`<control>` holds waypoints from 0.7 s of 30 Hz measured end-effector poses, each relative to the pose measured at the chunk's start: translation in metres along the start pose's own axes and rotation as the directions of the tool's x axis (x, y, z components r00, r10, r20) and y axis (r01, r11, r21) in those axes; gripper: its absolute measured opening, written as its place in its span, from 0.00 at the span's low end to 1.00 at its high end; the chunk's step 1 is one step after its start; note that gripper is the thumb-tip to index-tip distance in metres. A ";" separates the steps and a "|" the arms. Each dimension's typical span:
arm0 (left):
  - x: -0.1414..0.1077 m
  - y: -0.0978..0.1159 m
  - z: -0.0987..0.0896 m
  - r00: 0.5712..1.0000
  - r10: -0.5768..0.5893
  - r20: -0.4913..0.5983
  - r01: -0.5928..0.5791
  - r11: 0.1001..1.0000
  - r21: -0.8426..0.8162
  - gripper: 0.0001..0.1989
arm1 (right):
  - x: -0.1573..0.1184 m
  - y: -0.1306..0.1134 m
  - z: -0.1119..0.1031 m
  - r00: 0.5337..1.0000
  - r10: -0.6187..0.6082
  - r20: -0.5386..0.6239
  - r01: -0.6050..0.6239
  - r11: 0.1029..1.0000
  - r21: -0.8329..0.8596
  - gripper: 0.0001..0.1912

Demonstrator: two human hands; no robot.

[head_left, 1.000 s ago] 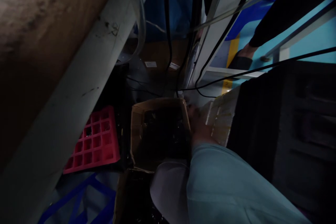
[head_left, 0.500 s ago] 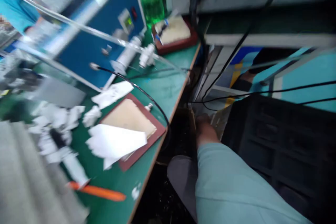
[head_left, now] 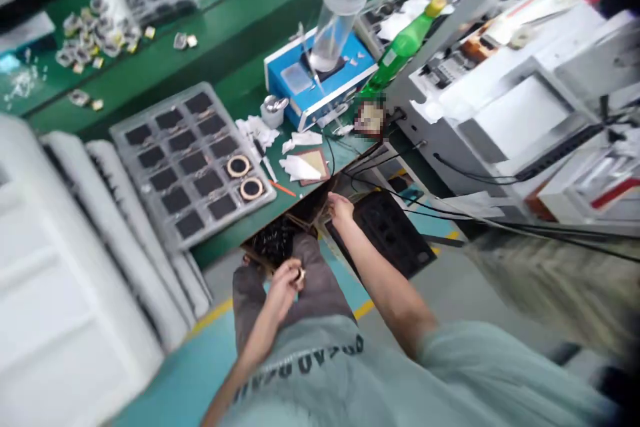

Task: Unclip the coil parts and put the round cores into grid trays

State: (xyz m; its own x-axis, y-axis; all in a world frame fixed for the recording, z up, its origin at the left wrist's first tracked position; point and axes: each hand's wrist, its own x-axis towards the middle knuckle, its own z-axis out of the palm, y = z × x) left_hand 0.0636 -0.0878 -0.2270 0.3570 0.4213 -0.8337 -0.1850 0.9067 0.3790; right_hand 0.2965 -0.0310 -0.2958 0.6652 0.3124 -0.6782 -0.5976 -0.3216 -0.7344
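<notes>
My left hand is above my lap, its fingers closed on a small round ring-like part. Out past the table's front edge, my right hand has its fingers drawn together beside a dark tray standing low down. Whatever those fingers hold, if anything, is too small to tell. On the green table lies a clear compartment tray with black squares and two ring parts. White paper rests on a reddish-brown pad, near an orange stick.
A blue box carries a clear cylinder, with a green bottle beside it. Cables cross at the right below a grey machine. Grey stacked trays stand at the left. Small parts lie at the back left.
The view has swung and widened, bringing my left hand with the ring part, the compartment tray and my lap into sight. My right hand, mostly hidden before, now shows by the table edge.
</notes>
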 end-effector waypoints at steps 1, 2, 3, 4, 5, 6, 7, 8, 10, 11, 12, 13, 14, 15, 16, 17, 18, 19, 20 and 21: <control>-0.016 0.013 0.013 0.999 0.033 -0.002 -0.033 0.999 -0.028 0.15 | -0.033 -0.006 -0.007 0.997 0.039 0.061 -0.037 0.999 -0.022 0.15; -0.031 0.024 0.025 0.997 0.073 -0.012 -0.074 0.996 -0.043 0.15 | -0.066 -0.016 -0.014 0.987 0.064 0.147 -0.059 0.998 -0.038 0.14; -0.046 0.036 0.038 0.993 0.118 -0.030 -0.120 0.992 -0.045 0.16 | -0.098 -0.030 -0.022 0.964 0.064 0.258 -0.056 0.998 -0.040 0.14; -0.060 0.046 0.052 0.984 0.170 -0.051 -0.173 0.984 -0.043 0.16 | -0.128 -0.046 -0.030 0.928 0.040 0.370 -0.028 0.999 -0.038 0.14; -0.075 0.055 0.066 0.972 0.225 -0.067 -0.228 0.973 -0.037 0.17 | -0.155 -0.065 -0.037 0.888 0.009 0.460 0.012 0.999 -0.043 0.13; -0.089 0.063 0.080 0.956 0.282 -0.075 -0.285 0.958 -0.032 0.17 | -0.178 -0.084 -0.043 0.848 -0.019 0.530 0.054 0.997 -0.051 0.13; -0.103 0.070 0.094 0.936 0.342 -0.078 -0.345 0.938 -0.029 0.18 | -0.198 -0.103 -0.047 0.808 -0.039 0.588 0.090 0.994 -0.058 0.12; -0.117 0.076 0.108 0.912 0.402 -0.079 -0.405 0.914 -0.027 0.18 | -0.213 -0.120 -0.050 0.771 -0.052 0.635 0.119 0.991 -0.063 0.13; -0.141 0.085 0.132 0.854 0.513 -0.088 -0.517 0.856 -0.021 0.19 | -0.232 -0.150 -0.052 0.708 -0.065 0.703 0.158 0.985 -0.068 0.14; -0.151 0.088 0.141 0.823 0.559 -0.095 -0.563 0.826 -0.017 0.19 | -0.238 -0.161 -0.052 0.685 -0.072 0.725 0.174 0.982 -0.067 0.14; -0.159 0.090 0.149 0.795 0.598 -0.104 -0.602 0.798 -0.012 0.19 | -0.241 -0.170 -0.051 0.667 -0.083 0.740 0.193 0.979 -0.063 0.15; -0.166 0.091 0.154 0.770 0.628 -0.112 -0.633 0.774 -0.007 0.19 | -0.243 -0.177 -0.050 0.654 -0.099 0.750 0.212 0.976 -0.056 0.15; -0.172 0.092 0.158 0.750 0.652 -0.115 -0.656 0.755 -0.003 0.18 | -0.244 -0.182 -0.049 0.641 -0.117 0.758 0.231 0.972 -0.046 0.15; -0.176 0.091 0.160 0.733 0.670 -0.116 -0.675 0.738 0.001 0.18 | -0.245 -0.185 -0.049 0.630 -0.134 0.765 0.249 0.968 -0.035 0.15; -0.180 0.090 0.161 0.719 0.685 -0.115 -0.690 0.724 0.005 0.18 | -0.247 -0.186 -0.048 0.617 -0.148 0.773 0.265 0.964 -0.027 0.15; -0.182 0.090 0.160 0.709 0.697 -0.110 -0.700 0.714 0.010 0.18 | -0.249 -0.187 -0.047 0.606 -0.159 0.779 0.281 0.959 -0.022 0.15; -0.184 0.089 0.159 0.702 0.705 -0.103 -0.707 0.707 0.016 0.18 | -0.251 -0.186 -0.045 0.597 -0.169 0.784 0.299 0.954 -0.021 0.15; -0.185 0.089 0.157 0.696 0.712 -0.093 -0.714 0.700 0.022 0.18 | -0.254 -0.185 -0.043 0.590 -0.182 0.786 0.322 0.946 -0.023 0.15; -0.187 0.090 0.155 0.688 0.721 -0.083 -0.721 0.692 0.027 0.18 | -0.257 -0.183 -0.040 0.584 -0.201 0.786 0.354 0.935 -0.024 0.15; -0.188 0.091 0.152 0.679 0.731 -0.074 -0.731 0.682 0.030 0.17 | -0.260 -0.181 -0.037 0.579 -0.227 0.783 0.393 0.919 -0.024 0.15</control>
State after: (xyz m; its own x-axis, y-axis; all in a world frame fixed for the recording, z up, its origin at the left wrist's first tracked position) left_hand 0.1190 -0.0814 0.0257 0.0393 0.9471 -0.3185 -0.3601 0.3108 0.8796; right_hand 0.2483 -0.0871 0.0138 0.1708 0.9537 -0.2475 -0.2777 -0.1944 -0.9408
